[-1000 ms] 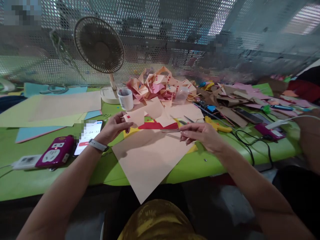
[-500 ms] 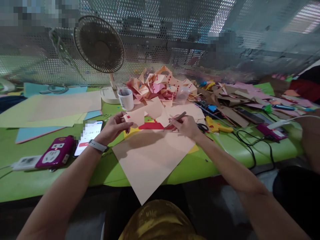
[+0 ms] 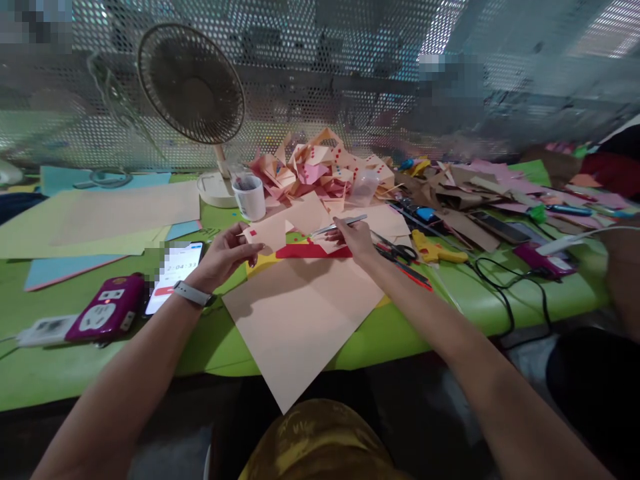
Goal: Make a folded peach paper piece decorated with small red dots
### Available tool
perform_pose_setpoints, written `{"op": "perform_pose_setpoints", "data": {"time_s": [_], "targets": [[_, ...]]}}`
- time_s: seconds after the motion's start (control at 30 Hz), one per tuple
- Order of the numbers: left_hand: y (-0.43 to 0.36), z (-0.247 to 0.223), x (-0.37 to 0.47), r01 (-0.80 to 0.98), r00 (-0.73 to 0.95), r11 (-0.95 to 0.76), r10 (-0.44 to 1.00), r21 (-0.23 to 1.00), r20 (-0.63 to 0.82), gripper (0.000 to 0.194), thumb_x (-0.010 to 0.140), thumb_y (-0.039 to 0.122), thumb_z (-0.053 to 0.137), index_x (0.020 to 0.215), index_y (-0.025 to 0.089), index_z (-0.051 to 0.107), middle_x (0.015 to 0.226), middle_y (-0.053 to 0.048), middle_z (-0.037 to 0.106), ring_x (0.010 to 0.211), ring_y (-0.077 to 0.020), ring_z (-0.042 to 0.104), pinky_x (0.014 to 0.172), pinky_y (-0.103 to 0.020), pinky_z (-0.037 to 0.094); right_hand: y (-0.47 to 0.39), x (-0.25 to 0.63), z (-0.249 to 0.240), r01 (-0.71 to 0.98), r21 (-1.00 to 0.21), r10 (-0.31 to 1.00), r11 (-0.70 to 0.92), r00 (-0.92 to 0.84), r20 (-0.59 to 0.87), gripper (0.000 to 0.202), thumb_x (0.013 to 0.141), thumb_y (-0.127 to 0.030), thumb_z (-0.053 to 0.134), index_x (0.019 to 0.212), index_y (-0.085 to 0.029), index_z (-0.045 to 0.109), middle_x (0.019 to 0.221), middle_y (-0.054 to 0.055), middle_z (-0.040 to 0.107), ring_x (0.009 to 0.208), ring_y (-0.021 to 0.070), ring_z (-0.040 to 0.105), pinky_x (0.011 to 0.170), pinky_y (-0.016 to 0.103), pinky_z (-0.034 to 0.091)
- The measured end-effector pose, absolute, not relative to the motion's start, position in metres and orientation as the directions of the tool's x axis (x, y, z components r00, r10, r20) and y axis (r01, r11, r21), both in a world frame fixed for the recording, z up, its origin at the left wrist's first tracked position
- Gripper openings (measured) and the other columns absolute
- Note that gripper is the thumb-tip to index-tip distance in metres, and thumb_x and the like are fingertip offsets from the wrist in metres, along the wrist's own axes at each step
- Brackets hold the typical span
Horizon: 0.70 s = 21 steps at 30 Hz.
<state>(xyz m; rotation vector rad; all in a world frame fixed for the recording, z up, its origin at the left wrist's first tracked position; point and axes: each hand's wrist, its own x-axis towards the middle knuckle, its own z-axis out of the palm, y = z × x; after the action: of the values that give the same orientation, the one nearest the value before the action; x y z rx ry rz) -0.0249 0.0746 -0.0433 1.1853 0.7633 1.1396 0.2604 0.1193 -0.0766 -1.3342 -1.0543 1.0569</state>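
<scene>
My left hand pinches the left end of a peach paper piece that bears a small red square near the fingers. In my right hand are slim metal tweezers, their tips pointing left over tiny red bits beside the paper piece. A red paper strip lies just below, between the hands. Nearer to me, a large peach sheet overhangs the table's front edge, with yellow paper partly under it. Whether the tweezers grip a red bit is too small to tell.
Behind the hands stand a white cup, a fan and a heap of folded paper. To the right lie scissors, a yellow glue gun and cables. A lit phone and purple power strip are left.
My right hand has lifted and shifted slightly up, bringing the tweezers' tips from the red strip's right part to near the tiny red bits. The left hand keeps its hold on the paper.
</scene>
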Motion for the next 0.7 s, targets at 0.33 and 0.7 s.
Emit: {"op": "perform_pose_setpoints", "data": {"time_s": [0.33, 0.7], "targets": [[0.073, -0.043, -0.023, -0.267, 0.286, -0.013, 0.954, 0.964, 0.092, 0.038, 0.061, 0.016, 0.088, 0.080, 0.016, 0.055, 0.060, 0.004, 0.063, 0.046, -0.0085, 0.058, 0.043, -0.017, 0.045, 0.120, 0.259, -0.084, -0.002, -1.000, 0.979, -0.014, 0.204, -0.014, 0.035, 0.085, -0.041, 0.070, 0.063, -0.016, 0.062, 0.060, 0.005, 0.072, 0.048, 0.0132, 0.067, 0.040, 0.018, 0.050], [0.073, -0.045, -0.022, -0.267, 0.286, -0.006, 0.954, 0.964, 0.085, 0.042, 0.059, 0.017, 0.088, 0.083, 0.017, 0.054, 0.058, 0.004, 0.061, 0.045, -0.0088, 0.057, 0.043, -0.018, 0.046, 0.123, 0.258, -0.088, -0.032, -0.999, 0.975, -0.012, 0.219, -0.019, 0.029, 0.086, -0.036, 0.070, 0.067, -0.016, 0.062, 0.055, 0.003, 0.070, 0.050, 0.0133, 0.068, 0.042, 0.017, 0.049]]}}
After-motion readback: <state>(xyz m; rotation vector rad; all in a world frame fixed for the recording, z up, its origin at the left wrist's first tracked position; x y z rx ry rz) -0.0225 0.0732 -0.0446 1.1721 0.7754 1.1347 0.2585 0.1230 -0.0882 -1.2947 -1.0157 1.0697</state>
